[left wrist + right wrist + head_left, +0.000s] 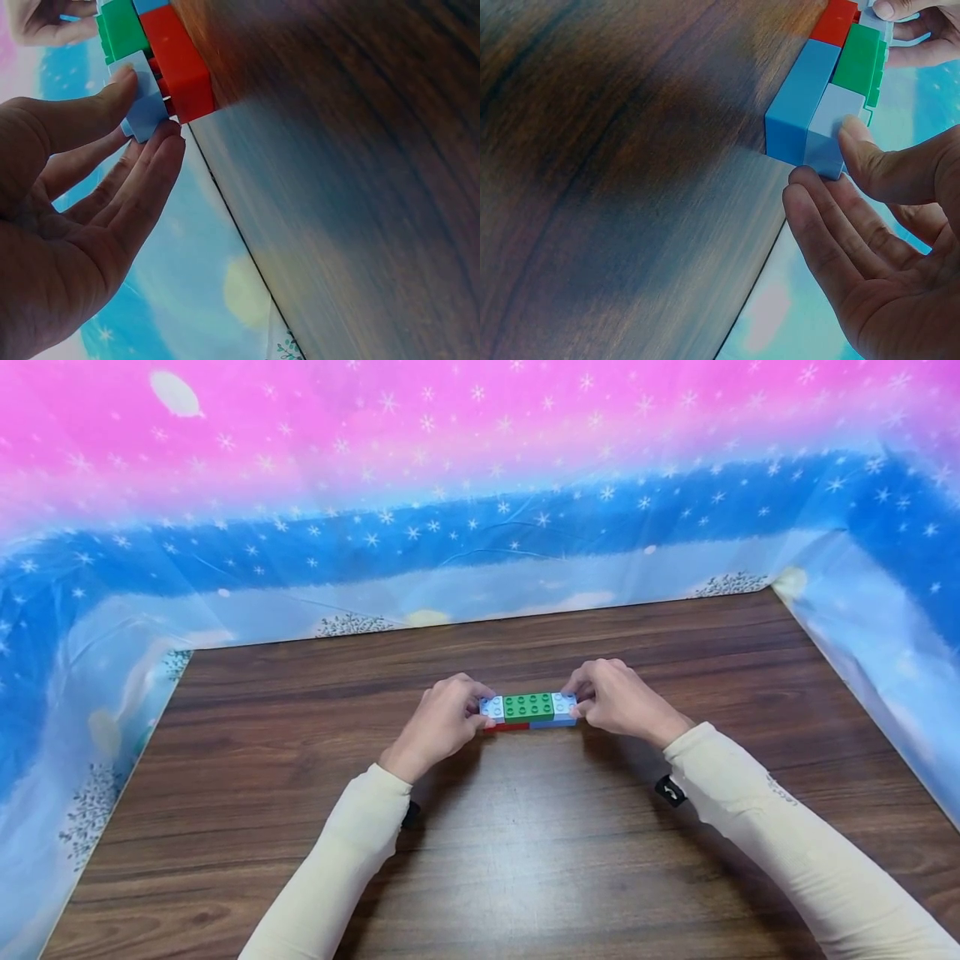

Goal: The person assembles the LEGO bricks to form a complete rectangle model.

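Note:
A low row of building bricks lies on the wooden table (517, 835). Its lower layer is a red brick (180, 64) and a blue brick (799, 101), end to end. Across their seam sits a green brick (528, 707), with a pale blue brick at either end. My left hand (444, 720) pinches the left pale brick (148, 105) between thumb and fingers; red studs show in a gap below it. My right hand (628, 700) grips the right pale brick (832, 124) by its end, and that brick sits close on the blue one.
Behind the table and along both sides hangs a pink and blue snowflake-printed cloth (480, 527). Dark wrist straps (671, 791) show beneath the cream sleeves (765, 827).

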A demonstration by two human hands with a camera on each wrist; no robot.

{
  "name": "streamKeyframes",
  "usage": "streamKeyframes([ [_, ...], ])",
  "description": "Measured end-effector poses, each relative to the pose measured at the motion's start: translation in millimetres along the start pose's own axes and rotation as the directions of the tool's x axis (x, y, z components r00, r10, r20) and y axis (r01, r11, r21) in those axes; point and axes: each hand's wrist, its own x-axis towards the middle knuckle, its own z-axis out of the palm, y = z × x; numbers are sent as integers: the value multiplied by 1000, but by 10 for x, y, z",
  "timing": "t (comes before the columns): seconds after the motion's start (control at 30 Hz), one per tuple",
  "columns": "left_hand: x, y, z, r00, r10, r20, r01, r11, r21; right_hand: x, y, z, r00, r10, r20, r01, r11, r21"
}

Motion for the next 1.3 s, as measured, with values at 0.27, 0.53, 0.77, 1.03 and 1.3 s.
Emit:
streamKeyframes([
  [0.27, 25, 16, 4, 1000, -2, 4, 2, 1000, 30, -1, 10, -2, 1000, -9, -12, 9, 1000, -14],
  [0.53, 28, 42, 5, 1000, 29, 9, -30, 995, 94, 1, 3, 5, 1000, -8, -10, 8, 1000, -6],
  [0.77, 18, 51, 4, 1000, 7, 9, -8, 998, 62, -3, -5, 2, 1000, -6, -17, 6, 1000, -9],
  [1.03, 20, 25, 15, 1000, 2, 6, -2, 999, 45, -1, -6, 5, 1000, 1, -17, -1, 1000, -4],
  [1.3, 27, 23, 20, 1000, -6, 14, 6, 999, 38, -16, -6, 0, 1000, 25, -6, -25, 1000, 17],
])
